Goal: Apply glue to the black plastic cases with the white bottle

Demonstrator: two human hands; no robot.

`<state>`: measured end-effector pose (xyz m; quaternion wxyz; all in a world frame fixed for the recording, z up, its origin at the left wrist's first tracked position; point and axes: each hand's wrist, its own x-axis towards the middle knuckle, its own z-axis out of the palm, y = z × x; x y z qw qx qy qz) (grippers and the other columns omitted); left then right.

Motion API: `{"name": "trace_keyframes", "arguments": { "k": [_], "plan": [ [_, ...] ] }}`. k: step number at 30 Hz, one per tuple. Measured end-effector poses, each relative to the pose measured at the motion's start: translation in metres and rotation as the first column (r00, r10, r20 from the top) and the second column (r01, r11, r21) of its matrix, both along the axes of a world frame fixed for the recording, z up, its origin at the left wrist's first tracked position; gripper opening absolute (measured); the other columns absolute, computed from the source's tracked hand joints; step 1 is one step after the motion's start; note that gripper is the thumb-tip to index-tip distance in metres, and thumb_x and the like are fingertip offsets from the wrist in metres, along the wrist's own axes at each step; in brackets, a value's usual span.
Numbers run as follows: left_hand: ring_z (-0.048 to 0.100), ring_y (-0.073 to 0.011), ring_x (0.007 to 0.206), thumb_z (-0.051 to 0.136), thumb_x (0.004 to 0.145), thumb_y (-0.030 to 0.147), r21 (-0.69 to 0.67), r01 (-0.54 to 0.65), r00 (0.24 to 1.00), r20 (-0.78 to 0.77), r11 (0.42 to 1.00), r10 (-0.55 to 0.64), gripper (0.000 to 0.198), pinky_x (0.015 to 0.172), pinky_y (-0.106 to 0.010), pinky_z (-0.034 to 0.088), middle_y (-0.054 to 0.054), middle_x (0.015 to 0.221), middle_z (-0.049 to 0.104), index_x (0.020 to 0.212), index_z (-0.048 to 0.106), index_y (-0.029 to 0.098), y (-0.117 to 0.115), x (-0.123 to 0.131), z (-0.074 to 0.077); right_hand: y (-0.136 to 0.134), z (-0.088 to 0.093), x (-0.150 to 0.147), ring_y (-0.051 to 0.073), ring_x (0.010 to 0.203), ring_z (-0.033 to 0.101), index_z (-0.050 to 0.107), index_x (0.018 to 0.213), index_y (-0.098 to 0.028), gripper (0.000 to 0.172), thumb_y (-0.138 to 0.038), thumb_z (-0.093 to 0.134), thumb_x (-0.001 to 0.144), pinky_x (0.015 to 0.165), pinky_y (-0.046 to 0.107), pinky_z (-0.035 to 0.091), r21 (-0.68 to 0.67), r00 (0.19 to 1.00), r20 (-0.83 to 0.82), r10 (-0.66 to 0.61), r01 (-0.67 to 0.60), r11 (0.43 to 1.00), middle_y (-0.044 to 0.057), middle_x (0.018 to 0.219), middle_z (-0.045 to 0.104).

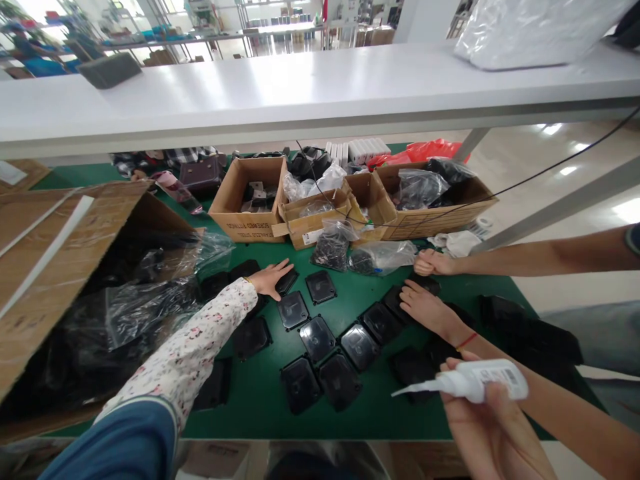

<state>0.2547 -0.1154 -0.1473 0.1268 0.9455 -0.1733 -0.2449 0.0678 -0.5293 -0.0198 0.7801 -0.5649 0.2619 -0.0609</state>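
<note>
My left hand [270,280], in a floral sleeve, reaches across the table with fingers spread over a black square plastic cover [287,283]; whether it grips the cover I cannot tell. My right hand [493,427] is closed around a white squeeze bottle [483,381] with a long thin nozzle pointing left. Below my left hand, several more black covers lie flat, some edge to edge, among them a shiny cover [317,338] and a cover [340,380] nearer to me. Stacks of black covers [251,337] stand beside my left forearm.
A co-worker's hands [430,308] work over black covers at the right. An open carton [75,267] with plastic-wrapped black parts fills the left. Small cardboard boxes [250,223] and bags of small parts [333,247] line the back, beneath a white shelf [280,83]. The table [240,420] is green.
</note>
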Motion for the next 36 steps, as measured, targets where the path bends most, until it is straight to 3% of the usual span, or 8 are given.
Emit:
{"name": "trace_keyframes", "arguments": {
  "k": [3, 6, 11, 14, 18, 22, 28, 36],
  "plan": [
    [0.042, -0.0337, 0.129, 0.082, 0.045, 0.039, -0.028, 0.017, 1.0, 0.001, 0.999, -0.017, 0.107, 0.101, -0.039, 0.036, -0.011, 0.152, 0.032, 0.141, 0.036, 0.029, 0.001, 0.005, -0.002, -0.005, -0.004, -0.004, 0.028, 0.11, 0.06, 0.068, 0.095, -0.045, 0.023, -0.051, 0.071, 0.073, 0.08, 0.042, 0.063, -0.027, 0.998, -0.054, -0.038, 0.037, 0.999, -0.002, 0.104, 0.068],
    [0.044, -0.035, 0.125, 0.08, 0.046, 0.033, -0.028, -0.042, 0.996, 0.076, 0.999, 0.044, 0.097, 0.103, -0.042, 0.034, -0.015, 0.139, 0.046, 0.135, 0.044, 0.022, -0.001, 0.006, 0.003, -0.007, -0.005, -0.004, 0.029, 0.111, 0.059, 0.068, 0.095, -0.046, 0.025, -0.052, 0.072, 0.071, 0.082, 0.045, 0.061, -0.024, 0.997, -0.061, -0.039, 0.037, 0.999, -0.001, 0.103, 0.068],
    [0.049, -0.0362, 0.113, 0.075, 0.056, 0.035, -0.075, -0.223, 0.934, 0.269, 0.972, 0.235, 0.086, 0.099, -0.048, 0.039, -0.017, 0.12, 0.05, 0.132, 0.043, 0.013, -0.011, -0.016, 0.036, -0.003, -0.006, 0.005, 0.031, 0.111, 0.059, 0.069, 0.091, -0.043, 0.02, -0.048, 0.074, 0.072, 0.077, 0.047, 0.061, 0.105, 0.998, -0.059, 0.012, -0.006, 0.995, -0.001, 0.104, 0.068],
    [0.046, -0.0325, 0.119, 0.071, 0.063, 0.033, -0.16, -0.268, 0.872, 0.379, 0.95, 0.31, 0.086, 0.104, -0.045, 0.038, -0.016, 0.127, 0.042, 0.138, 0.032, 0.014, -0.031, -0.052, 0.073, 0.006, -0.009, 0.012, 0.028, 0.098, 0.065, 0.069, 0.09, -0.035, 0.026, -0.044, 0.079, 0.068, 0.073, 0.044, 0.061, 0.269, 0.997, -0.082, 0.016, 0.007, 0.963, 0.001, 0.097, 0.069],
    [0.035, -0.0317, 0.129, 0.067, 0.069, 0.031, -0.274, -0.29, 0.79, 0.472, 0.917, 0.391, 0.088, 0.111, -0.045, 0.031, -0.015, 0.137, 0.033, 0.144, 0.022, 0.017, -0.071, -0.123, 0.121, 0.036, -0.005, 0.02, 0.017, 0.085, 0.066, 0.066, 0.09, -0.026, 0.028, -0.04, 0.08, 0.07, 0.073, 0.033, 0.06, 0.458, 0.997, -0.062, 0.04, -0.007, 0.889, -0.001, 0.091, 0.069],
    [0.038, -0.0338, 0.125, 0.071, 0.07, 0.031, -0.357, -0.306, 0.686, 0.561, 0.883, 0.464, 0.091, 0.108, -0.05, 0.036, -0.015, 0.133, 0.04, 0.145, 0.022, 0.018, -0.102, -0.185, 0.149, 0.073, 0.009, 0.023, 0.015, 0.084, 0.065, 0.065, 0.089, -0.024, 0.02, -0.034, 0.077, 0.075, 0.073, 0.03, 0.058, 0.549, 0.995, -0.035, 0.098, -0.063, 0.834, -0.001, 0.09, 0.068],
    [0.04, -0.0351, 0.123, 0.071, 0.073, 0.032, -0.322, -0.376, 0.567, 0.662, 0.869, 0.491, 0.092, 0.106, -0.052, 0.038, -0.015, 0.131, 0.043, 0.147, 0.019, 0.019, -0.109, -0.231, 0.166, 0.106, 0.023, 0.012, 0.012, 0.087, 0.062, 0.065, 0.088, -0.024, 0.018, -0.031, 0.076, 0.077, 0.079, 0.025, 0.055, 0.509, 0.989, 0.077, 0.126, -0.148, 0.848, -0.003, 0.092, 0.066],
    [0.041, -0.0354, 0.12, 0.071, 0.073, 0.03, -0.319, -0.424, 0.528, 0.673, 0.847, 0.518, 0.09, 0.104, -0.054, 0.039, -0.015, 0.13, 0.042, 0.147, 0.02, 0.021, -0.107, -0.254, 0.18, 0.119, 0.03, 0.002, 0.018, 0.087, 0.061, 0.064, 0.098, -0.021, 0.031, -0.037, 0.076, 0.075, 0.081, 0.034, 0.052, 0.211, 0.967, 0.165, 0.193, -0.226, 0.951, 0.002, 0.094, 0.064]
  ]
}}
